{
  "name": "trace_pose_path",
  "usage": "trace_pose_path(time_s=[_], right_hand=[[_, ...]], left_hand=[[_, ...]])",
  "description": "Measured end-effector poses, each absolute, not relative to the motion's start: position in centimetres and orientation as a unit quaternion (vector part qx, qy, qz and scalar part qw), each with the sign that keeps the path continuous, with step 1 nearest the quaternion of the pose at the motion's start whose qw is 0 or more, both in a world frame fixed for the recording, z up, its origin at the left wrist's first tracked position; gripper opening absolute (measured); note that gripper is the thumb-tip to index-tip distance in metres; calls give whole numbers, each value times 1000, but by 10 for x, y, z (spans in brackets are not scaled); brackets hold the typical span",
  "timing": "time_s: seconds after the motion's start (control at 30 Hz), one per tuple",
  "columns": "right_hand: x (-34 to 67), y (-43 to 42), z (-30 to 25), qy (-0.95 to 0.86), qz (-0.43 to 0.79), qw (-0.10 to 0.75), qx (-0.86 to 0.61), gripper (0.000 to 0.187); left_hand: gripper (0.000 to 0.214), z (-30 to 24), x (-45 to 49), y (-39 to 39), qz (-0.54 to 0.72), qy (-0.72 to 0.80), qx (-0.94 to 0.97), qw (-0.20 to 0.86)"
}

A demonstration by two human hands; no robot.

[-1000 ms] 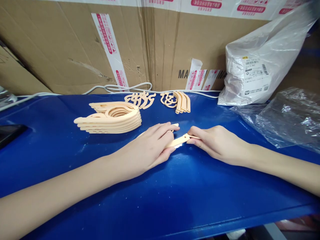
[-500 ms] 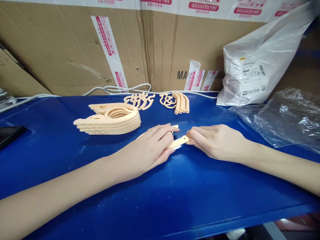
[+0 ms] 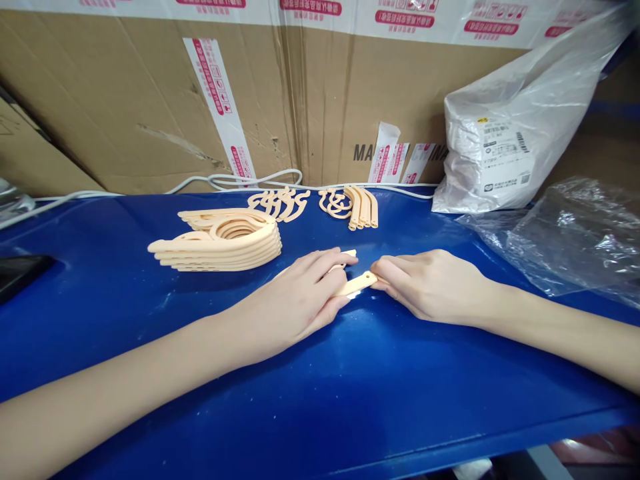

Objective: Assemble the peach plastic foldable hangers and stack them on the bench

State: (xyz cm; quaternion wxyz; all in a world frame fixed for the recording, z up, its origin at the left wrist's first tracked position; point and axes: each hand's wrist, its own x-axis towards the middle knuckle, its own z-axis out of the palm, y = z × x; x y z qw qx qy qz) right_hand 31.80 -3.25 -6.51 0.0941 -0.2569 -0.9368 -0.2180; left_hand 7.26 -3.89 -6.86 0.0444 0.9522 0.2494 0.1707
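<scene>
Cream plastic hanger parts are between my two hands, low over the blue table (image 3: pixel 320 387). My left hand (image 3: pixel 300 300) is closed around a hanger piece (image 3: pixel 356 283) whose end with a round hole sticks out to the right. Another pale end pokes out beneath the left index finger. My right hand (image 3: pixel 430 283) pinches a thin cream part that meets this holed end; most of it is hidden by the fingers. Left of them lies a stack of folded hangers (image 3: pixel 220 247). Behind are loose hanger hooks (image 3: pixel 280 202), more hooks (image 3: pixel 336 203) and curved hanger arms (image 3: pixel 364 208).
Cardboard boxes (image 3: pixel 150 100) with printed tape stand along the back, a white cable (image 3: pixel 195 180) at their foot. On the right are a white plastic bag (image 3: pixel 490 147) with a label and crumpled clear film (image 3: pixel 565 233). A dark flat object (image 3: pixel 23 277) lies far left.
</scene>
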Motion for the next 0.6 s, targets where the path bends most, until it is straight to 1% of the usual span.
trace_pose_path(time_s=[0.33, 0.6], right_hand=[[317, -32, -61, -925, -302, 86, -212, 35], [318, -31, -59, -922, -320, 84, -200, 33]], left_hand=[[24, -69, 72, -40, 165, 246, 954, 49], [24, -69, 72, -40, 164, 243, 955, 44]])
